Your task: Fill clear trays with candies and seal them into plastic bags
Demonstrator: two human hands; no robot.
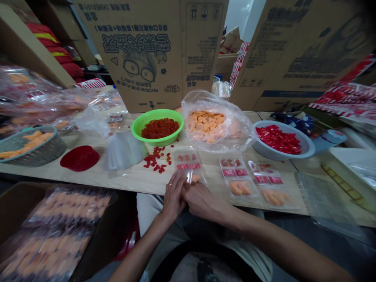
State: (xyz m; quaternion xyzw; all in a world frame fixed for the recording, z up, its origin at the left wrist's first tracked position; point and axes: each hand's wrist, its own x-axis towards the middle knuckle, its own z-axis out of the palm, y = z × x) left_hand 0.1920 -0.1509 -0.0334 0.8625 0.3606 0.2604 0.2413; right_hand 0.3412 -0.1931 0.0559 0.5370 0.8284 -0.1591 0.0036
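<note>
My left hand and my right hand meet at the near table edge, both pinching the bottom of a clear packet with red bits and an orange piece inside. Two filled packets lie to its right. Behind stand a green bowl of red bits, a clear bag of orange snacks and a pale bowl of red sachets. Loose red bits are scattered in front of the green bowl.
A stack of empty clear bags, a red lid and a grey basket of orange pieces are at left. A box of finished packets sits low left. Large cardboard cartons wall the back.
</note>
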